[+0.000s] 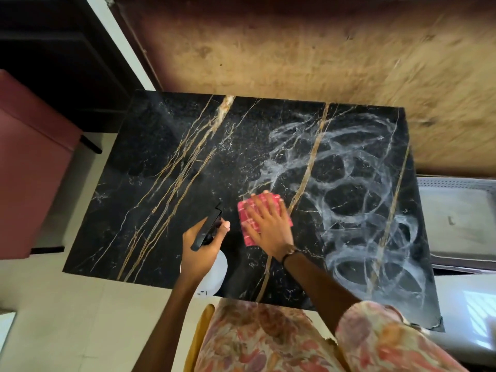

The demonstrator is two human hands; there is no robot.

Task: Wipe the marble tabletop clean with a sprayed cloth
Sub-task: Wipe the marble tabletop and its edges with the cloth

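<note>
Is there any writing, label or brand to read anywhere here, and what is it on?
No text here can be read.
Spray bottle in the left hand: a few small dark marks near its base, too small and blurred to read.
Cloth under the right hand: only a checked pattern, no words.
Tabletop: only veins and white wipe smears, no lettering.
</note>
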